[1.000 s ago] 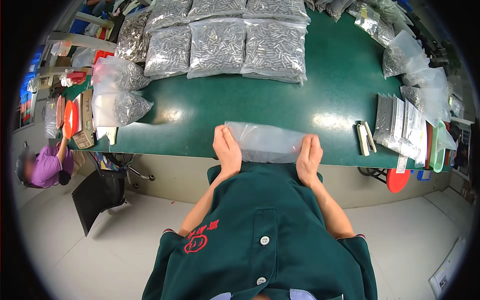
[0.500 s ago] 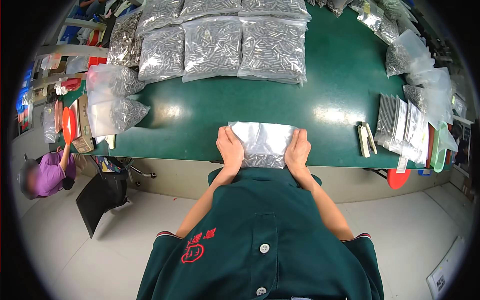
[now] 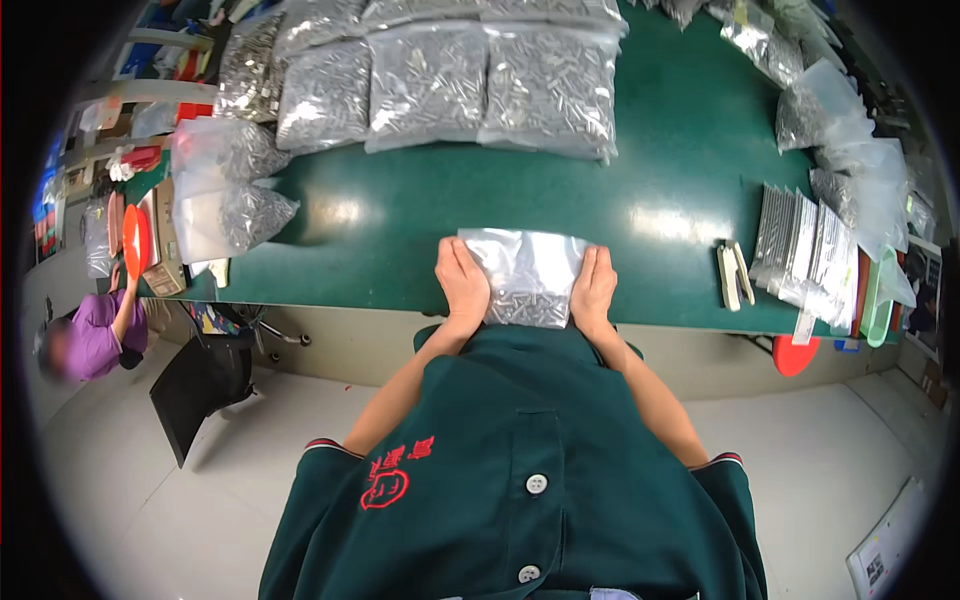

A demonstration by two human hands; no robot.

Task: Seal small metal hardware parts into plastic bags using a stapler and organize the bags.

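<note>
Between my two hands, at the near edge of the green table, is a clear plastic bag (image 3: 527,268) with small silvery metal pieces in its lower part. My left hand (image 3: 464,278) is closed on the bag's left side, high up near its top edge. On the right side, my right hand (image 3: 594,287) grips it at about the same height, fingers folded over. The bag's upper part is stretched flat and shines in the light. Its bottom lies close to the front of my dark green shirt.
Large bags of metal pieces (image 3: 428,85) stand in rows at the back. Smaller filled bags (image 3: 255,215) lie at the left. At the right are a stapler-like tool (image 3: 734,275), a row of flat packets (image 3: 795,245) and a green scoop (image 3: 879,295). A person in purple (image 3: 97,335) sits far left.
The bag's top edge and both hands have shifted slightly away from me. Both hands keep their hold on the bag.
</note>
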